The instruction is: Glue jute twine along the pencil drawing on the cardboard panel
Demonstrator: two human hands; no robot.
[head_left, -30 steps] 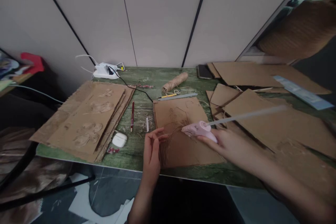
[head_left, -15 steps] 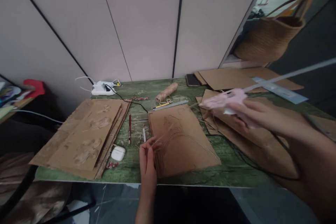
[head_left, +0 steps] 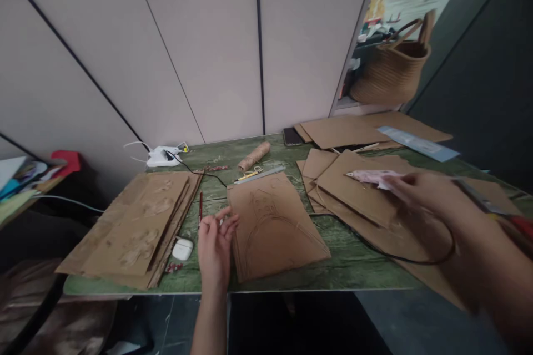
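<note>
My right hand point(head_left: 420, 191) grips a pink glue gun point(head_left: 372, 177) low over the pile of cardboard pieces point(head_left: 358, 188) on the right; its black cord point(head_left: 416, 259) loops across that pile. My left hand point(head_left: 215, 244) hovers at the left edge of the cardboard sheet point(head_left: 275, 227) bearing twine glued in a drawn shape, fingers loosely apart and holding nothing I can make out.
A stack of cardboard sheets point(head_left: 137, 227) lies left on the green table point(head_left: 350, 266). Beside it are a white earbud case point(head_left: 182, 248), a red pencil point(head_left: 200, 205), a twine spool point(head_left: 254, 156), a power strip point(head_left: 163, 156), a phone point(head_left: 292, 136) and a blue ruler point(head_left: 418, 143).
My right hand carried the glue gun from the twine sheet up and rightward, then down onto the right cardboard pile. My left hand let go of the sheet's edge and opened. The view turned right.
</note>
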